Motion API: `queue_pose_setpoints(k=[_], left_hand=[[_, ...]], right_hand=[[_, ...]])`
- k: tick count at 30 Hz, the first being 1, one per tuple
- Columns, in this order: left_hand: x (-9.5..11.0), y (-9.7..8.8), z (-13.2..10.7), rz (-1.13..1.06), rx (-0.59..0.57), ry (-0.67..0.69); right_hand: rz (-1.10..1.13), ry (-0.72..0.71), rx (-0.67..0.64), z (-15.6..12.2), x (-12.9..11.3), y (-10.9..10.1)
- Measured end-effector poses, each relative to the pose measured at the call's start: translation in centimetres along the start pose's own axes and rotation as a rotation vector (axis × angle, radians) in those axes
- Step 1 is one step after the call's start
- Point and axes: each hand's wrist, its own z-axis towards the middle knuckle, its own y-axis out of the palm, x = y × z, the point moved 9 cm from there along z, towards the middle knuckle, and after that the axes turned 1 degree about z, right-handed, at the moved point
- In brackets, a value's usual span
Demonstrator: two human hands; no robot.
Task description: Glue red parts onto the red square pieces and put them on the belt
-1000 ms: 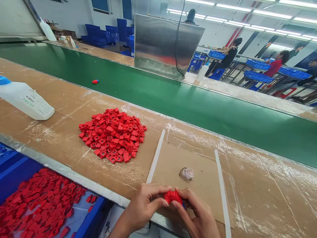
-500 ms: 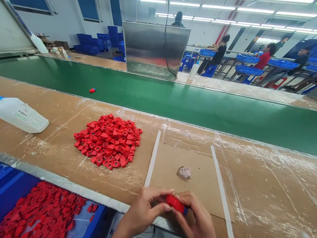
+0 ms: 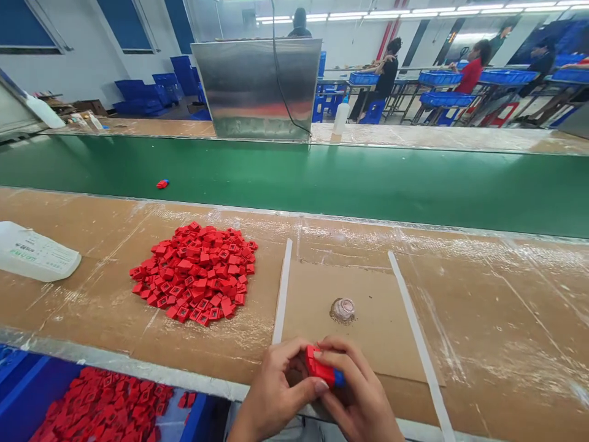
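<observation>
Between both hands, at the table's front edge, is a small red plastic piece with a blue end (image 3: 321,368). My left hand (image 3: 280,383) pinches its left side with thumb and fingers. From the right, my right hand (image 3: 354,383) grips it near the blue end, its fingers partly covering the piece. Just beyond the hands, a small round pinkish-clear container (image 3: 343,310) sits on a cardboard sheet (image 3: 313,288) bordered by white tape strips. To the left lies a heap of small red plastic blocks (image 3: 197,273), several showing square openings.
A green conveyor belt (image 3: 239,178) crosses behind the table, carrying another red-and-blue piece (image 3: 162,183). A white plastic bottle (image 3: 39,252) lies at left. Below it, a blue crate (image 3: 191,417) holds many red blocks. A metal panel (image 3: 262,89) stands beyond the belt; people sit farther back.
The piece has turned in my fingers, so more of its red body and blue end shows. My right fingers have shifted over it. The camera view has levelled.
</observation>
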Motion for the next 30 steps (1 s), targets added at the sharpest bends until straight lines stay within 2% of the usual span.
queue_pose_setpoints(k=[4, 8, 17, 23, 27, 30], left_hand=[[0.2, 0.1, 0.0, 0.077, -0.033, 0.042], [0.5, 0.2, -0.1, 0.203, -0.063, 0.082], [0.2, 0.4, -0.6, 0.269, -0.056, 0.062], [0.4, -0.3, -0.4, 0.294, -0.038, 0.073], [0.1, -0.8, 0.2, 0.270, 0.033, 0.039], [0.3, -0.5, 1.1, 0.207, 0.112, 0.001]], right_hand=[[0.294, 0.172, -0.075, -0.2, 1.2, 0.1], [0.396, 0.231, -0.078, -0.2, 1.5, 0.2], [0.398, 0.223, -0.041, 0.2, 0.9, -0.2], [0.384, 0.237, -0.036, 1.0, 0.8, -0.3], [0.331, 0.204, 0.075, 1.2, 1.1, -1.1], [0.255, 0.111, 0.157, 1.1, 1.4, -2.2]])
